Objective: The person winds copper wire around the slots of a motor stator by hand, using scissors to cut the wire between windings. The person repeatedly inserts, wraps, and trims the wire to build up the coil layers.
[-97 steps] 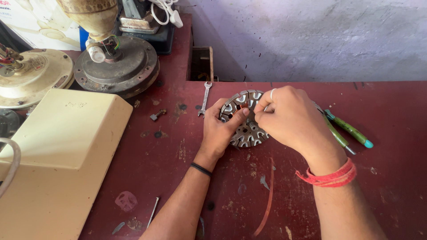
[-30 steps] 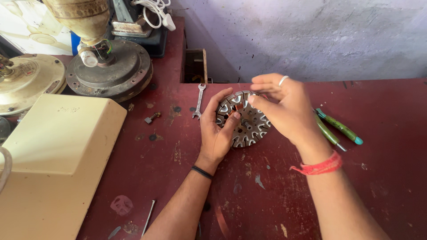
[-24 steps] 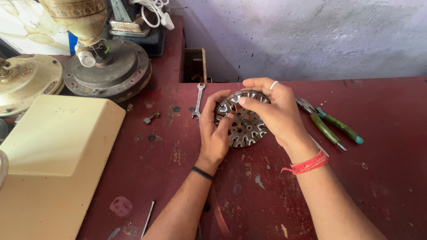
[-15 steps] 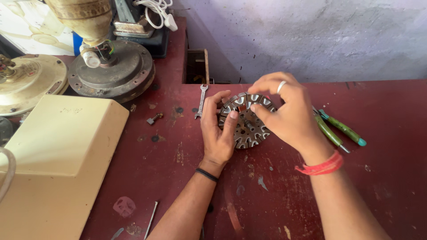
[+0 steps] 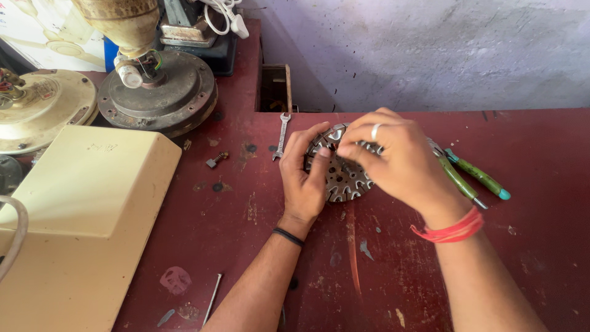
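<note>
From the head view, a round, slotted grey metal stator core lies flat on the scuffed dark red worktop, just in front of the far wall and between both hands. The left hand clasps its left rim, thumb and fingers curled onto the toothed edge, so it is closed on the part. The right hand, wearing a silver ring and a red wrist thread, reaches across the top from the right with fingertips pinched together over the disc's upper face; whether they nip a wire or only press the metal cannot be made out. The disc has no long axis; it sits directly under the right hand, which covers its right half. Just left of it lies a small open-ended steel spanner, pointing away from the person; to the right, touching nothing, green-handled pliers slant towards the lower right, their jaws hidden behind the right hand. A cream plastic housing fills the left foreground, cut off by the frame.
</note>
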